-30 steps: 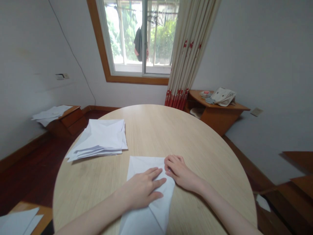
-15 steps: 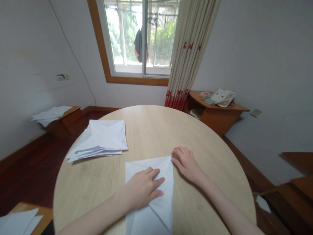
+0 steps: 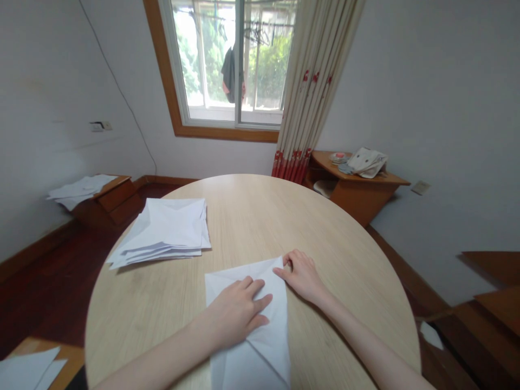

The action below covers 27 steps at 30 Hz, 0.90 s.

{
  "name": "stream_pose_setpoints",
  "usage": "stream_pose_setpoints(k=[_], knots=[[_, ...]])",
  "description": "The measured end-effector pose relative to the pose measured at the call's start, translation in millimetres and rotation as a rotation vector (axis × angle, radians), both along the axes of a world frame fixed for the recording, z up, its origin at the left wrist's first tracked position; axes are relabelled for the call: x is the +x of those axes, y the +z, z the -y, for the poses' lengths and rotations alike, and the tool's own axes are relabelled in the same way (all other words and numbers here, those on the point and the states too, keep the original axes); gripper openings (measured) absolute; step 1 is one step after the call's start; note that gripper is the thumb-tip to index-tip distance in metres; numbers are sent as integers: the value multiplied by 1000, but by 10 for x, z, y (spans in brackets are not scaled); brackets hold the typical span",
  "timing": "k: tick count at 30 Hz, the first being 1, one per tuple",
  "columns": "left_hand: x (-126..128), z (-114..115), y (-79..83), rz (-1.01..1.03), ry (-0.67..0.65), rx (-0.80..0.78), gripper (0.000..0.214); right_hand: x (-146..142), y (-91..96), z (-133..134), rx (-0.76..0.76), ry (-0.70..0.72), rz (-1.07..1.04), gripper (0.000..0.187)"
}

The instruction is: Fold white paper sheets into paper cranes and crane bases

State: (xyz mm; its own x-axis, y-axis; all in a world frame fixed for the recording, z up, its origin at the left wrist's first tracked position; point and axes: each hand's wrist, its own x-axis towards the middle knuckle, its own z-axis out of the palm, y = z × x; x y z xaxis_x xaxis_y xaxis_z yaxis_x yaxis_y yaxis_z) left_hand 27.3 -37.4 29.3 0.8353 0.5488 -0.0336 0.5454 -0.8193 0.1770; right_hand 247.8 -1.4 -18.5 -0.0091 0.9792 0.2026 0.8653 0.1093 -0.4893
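Note:
A folded white paper (image 3: 260, 357) with diagonal creases lies on the round table in front of me. My left hand (image 3: 239, 311) rests flat on its middle, fingers spread, pressing it down. At the paper's far right corner is my right hand (image 3: 299, 275). Its thumb lies over the edge and its curled fingers sit just outside, pinching the corner. Farther left stands a stack of folded white papers (image 3: 174, 225), its lower sheets jutting out unevenly.
The round wooden table (image 3: 317, 227) fills the middle. More white sheets lie on a low cabinet (image 3: 117, 197) at far left and on a wooden surface (image 3: 75, 349) at lower left. A corner shelf (image 3: 361, 195) carries a cloth bag (image 3: 368, 161) beside the curtain (image 3: 309, 92).
My right thumb has come in over the paper's far right corner, and the fingers have curled closer. The paper has turned slightly. My left hand stays flat on it.

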Motion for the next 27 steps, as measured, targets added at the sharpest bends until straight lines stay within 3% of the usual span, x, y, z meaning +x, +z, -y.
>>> stream_pose_setpoints(k=[7,20,27], knots=[[1,7,0,-8,-1,-8,37,74,-30,-120,-4,4,-6,16],[13,-21,-35,-6,4,14,36,-27,14,-88,38,-44,266,14],[-11,-24,-20,5,4,19,34,65,144,62,-36,161,353,21]])
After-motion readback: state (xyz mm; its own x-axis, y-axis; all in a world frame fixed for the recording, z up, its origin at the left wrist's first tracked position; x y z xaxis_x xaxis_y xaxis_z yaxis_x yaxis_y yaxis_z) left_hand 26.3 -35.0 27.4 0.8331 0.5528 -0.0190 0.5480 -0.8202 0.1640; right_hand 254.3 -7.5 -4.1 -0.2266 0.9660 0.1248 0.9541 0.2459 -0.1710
